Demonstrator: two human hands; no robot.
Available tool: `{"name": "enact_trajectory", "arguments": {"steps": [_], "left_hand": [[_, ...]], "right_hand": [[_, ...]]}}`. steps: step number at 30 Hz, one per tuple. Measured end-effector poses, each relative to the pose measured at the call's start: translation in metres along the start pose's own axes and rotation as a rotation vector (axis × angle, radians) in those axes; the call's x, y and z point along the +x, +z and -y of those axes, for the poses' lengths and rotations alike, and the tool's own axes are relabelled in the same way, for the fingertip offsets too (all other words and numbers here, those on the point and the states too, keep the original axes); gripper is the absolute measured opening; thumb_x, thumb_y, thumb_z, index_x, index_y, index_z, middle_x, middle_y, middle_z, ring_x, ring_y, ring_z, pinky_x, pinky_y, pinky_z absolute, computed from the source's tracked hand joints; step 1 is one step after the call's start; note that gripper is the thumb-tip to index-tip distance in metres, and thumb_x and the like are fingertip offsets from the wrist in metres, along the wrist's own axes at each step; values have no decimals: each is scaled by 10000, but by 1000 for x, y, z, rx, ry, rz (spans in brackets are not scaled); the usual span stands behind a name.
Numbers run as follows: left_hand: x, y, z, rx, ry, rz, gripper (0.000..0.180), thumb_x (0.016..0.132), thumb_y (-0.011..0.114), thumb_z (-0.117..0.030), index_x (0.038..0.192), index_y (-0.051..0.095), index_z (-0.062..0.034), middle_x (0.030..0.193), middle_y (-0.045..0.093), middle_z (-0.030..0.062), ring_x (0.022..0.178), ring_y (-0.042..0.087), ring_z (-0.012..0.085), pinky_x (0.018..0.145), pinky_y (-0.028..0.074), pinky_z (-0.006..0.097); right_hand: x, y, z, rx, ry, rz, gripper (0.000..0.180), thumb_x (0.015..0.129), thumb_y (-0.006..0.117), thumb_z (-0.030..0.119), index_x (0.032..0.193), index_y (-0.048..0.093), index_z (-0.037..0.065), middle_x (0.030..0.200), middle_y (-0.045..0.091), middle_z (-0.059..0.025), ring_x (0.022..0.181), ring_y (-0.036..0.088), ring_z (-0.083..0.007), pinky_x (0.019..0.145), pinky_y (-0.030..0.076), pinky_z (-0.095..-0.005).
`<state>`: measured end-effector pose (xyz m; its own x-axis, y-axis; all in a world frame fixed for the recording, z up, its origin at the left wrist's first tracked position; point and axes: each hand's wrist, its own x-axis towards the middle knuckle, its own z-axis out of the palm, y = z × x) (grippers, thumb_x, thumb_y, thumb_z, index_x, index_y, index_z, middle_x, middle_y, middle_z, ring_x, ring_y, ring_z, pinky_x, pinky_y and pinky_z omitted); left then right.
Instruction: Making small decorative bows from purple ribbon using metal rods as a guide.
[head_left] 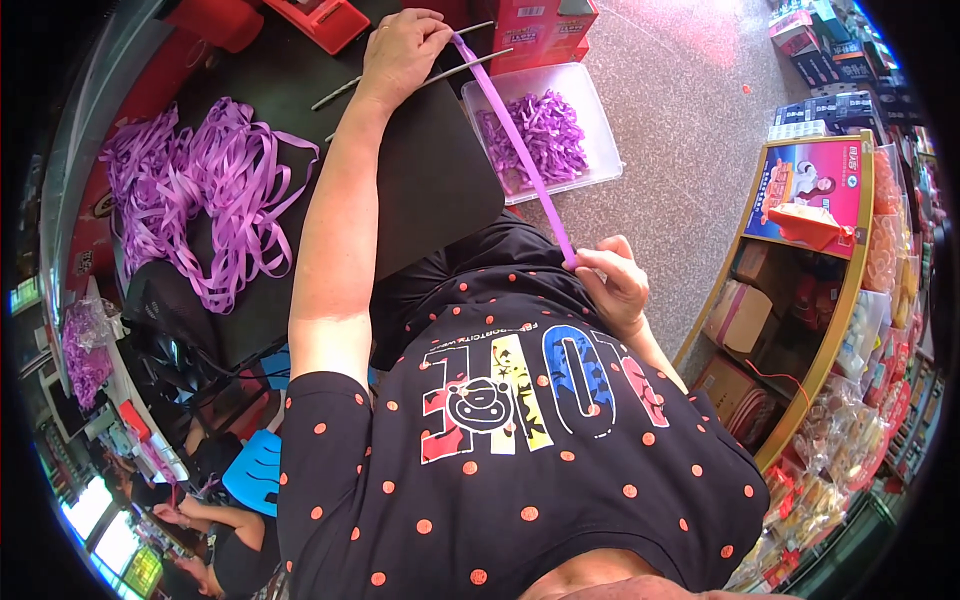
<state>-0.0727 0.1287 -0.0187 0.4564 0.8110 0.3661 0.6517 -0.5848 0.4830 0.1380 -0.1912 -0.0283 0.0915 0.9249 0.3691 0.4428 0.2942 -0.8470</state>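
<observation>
Shop floor, black bench (430, 180) in front. Left hand (400, 50) pinching far end of purple ribbon (520, 140), right hand (612, 285) gripping near end, stretching it taut above clear tray (600, 110) of ribbon pieces. Measuring step, likely; next calls for steady tension.

We see a smooth, slightly glossy purple plastic ribbon (520, 140) stretched between our left hand (400, 50) and right hand (615, 285). The heap of ribbon (205, 190) on the matt black counter (430, 180) has the same satin sheen. The tray (590, 110) is clear, glossy plastic, with purple ribbon pieces (535, 135) inside. Two thin rods (470, 62) look like dull grey metal. The floor (680, 150) is speckled, matt stone. Our shirt (520, 470) is soft black cloth with printed dots. The shelf (845, 290) edge looks like pale wood.
</observation>
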Motion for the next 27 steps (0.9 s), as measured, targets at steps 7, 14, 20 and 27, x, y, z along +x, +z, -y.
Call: {"name": "enact_trajectory", "arguments": {"steps": [7,14,20,27], "left_hand": [[0,-1,1,-17,24,-6,256,880,584,-292,954,709,-82,1135,638,12,1091,543,250,952,409,355],[0,-1,2,-25,27,-14,258,875,588,-298,946,708,-82,1130,641,2,1086,549,251,945,415,360],[-4,-15,-19,-10,27,-15,307,837,639,-375,922,713,-89,1099,649,30,1056,558,260,927,417,366],[-2,-15,-27,-336,199,-179,212,763,722,-244,823,711,-41,901,658,95,899,600,276,807,481,364]], "right_hand": [[20,-8,25,-99,-298,120,306,671,756,-1,958,675,67,803,705,-33,651,608,-167,660,428,-291],[31,-3,24,-357,-434,361,308,648,737,120,952,692,143,832,670,52,748,541,-154,675,445,-300],[21,4,5,-294,-316,332,338,651,753,66,980,683,105,863,683,12,739,547,-186,679,459,-311],[24,0,14,-193,-278,307,336,647,758,43,973,693,94,862,691,-13,705,541,-196,669,460,-308]]}}
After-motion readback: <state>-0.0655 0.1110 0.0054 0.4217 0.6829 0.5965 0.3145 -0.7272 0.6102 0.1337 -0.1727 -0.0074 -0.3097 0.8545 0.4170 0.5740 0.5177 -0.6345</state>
